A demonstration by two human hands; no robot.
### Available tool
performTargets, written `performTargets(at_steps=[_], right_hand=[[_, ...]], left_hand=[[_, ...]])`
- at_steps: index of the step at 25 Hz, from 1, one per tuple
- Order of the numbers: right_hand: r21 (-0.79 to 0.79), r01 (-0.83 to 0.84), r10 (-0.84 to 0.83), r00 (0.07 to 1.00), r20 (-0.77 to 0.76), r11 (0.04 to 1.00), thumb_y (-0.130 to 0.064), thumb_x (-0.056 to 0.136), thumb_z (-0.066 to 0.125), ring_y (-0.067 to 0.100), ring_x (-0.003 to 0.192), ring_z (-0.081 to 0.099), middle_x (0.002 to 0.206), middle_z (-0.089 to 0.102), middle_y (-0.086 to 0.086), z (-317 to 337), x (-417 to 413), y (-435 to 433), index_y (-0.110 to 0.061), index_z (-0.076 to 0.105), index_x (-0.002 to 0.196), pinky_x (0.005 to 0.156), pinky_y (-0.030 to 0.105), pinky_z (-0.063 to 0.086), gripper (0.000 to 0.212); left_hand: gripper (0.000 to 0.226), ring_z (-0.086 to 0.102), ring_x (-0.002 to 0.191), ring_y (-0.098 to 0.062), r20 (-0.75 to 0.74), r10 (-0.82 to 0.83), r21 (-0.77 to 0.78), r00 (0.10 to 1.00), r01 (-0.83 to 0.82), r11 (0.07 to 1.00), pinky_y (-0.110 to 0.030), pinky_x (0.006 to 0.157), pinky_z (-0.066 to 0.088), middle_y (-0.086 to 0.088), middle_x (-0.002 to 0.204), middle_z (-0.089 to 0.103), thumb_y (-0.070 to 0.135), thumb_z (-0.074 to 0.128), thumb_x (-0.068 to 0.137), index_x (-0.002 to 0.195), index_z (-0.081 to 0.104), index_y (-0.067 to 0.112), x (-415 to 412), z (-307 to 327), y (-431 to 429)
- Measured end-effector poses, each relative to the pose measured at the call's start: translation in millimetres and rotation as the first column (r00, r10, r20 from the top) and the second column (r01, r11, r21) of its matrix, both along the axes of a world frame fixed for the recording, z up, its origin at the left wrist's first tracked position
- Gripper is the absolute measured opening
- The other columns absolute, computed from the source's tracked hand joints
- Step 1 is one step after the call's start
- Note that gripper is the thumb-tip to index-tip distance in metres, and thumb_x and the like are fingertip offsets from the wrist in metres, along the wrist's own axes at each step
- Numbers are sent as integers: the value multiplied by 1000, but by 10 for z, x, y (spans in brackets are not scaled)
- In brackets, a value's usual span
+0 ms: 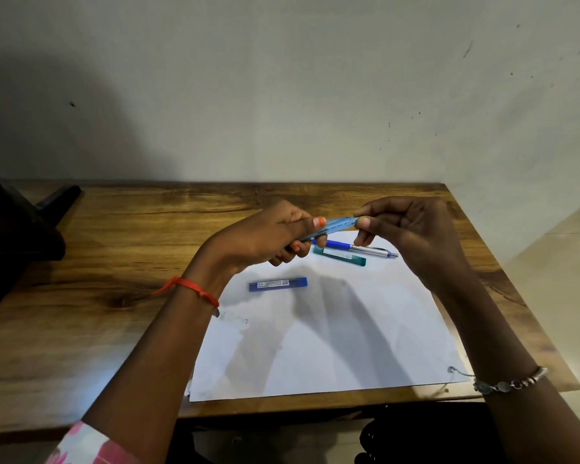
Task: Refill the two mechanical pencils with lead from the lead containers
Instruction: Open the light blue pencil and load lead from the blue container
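A light blue mechanical pencil (336, 228) is held in the air above the table, between both hands. My left hand (268, 236) is wrapped around its lower part, and my right hand (412, 229) pinches its upper end with thumb and fingers. Under the hands, on the white paper (332, 346), lies a second pencil (359, 248) with a blue grip and silver barrel. A teal lead container (339, 255) lies just in front of it. A blue lead container (278, 284) lies further left on the paper.
The wooden table (98, 262) stands against a pale wall. A dark object (17, 226) sits at the table's far left. The table's right edge (516, 279) drops off to the floor.
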State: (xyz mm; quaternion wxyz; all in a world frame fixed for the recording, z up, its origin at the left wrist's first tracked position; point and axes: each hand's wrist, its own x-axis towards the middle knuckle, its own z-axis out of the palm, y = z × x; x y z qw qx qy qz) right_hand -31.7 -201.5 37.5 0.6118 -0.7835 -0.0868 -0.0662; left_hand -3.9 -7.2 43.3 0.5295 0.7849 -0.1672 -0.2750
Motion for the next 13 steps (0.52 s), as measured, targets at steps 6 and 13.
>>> performTargets(at_steps=[6, 13], right_hand=[[142, -44, 52, 997, -57, 989, 5, 81, 58, 13, 51, 60, 54, 66, 2, -35, 21, 24, -6, 65, 81, 59, 20, 50, 12], [370, -64, 127, 981, -148, 927, -16, 70, 62, 14, 54, 49, 65, 60, 4, -74, 45, 169, -4, 66, 86, 49, 21, 43, 20]], left_hand=[[32, 50, 48, -10, -68, -85, -100, 994, 78, 992, -20, 47, 46, 2, 57, 58, 27, 37, 97, 85, 62, 10, -27, -37, 45], [21, 46, 45, -8, -99, 85, -295, 991, -111, 949, -17, 42, 38, 5, 61, 62, 25, 43, 95, 98, 61, 14, -62, -92, -79]])
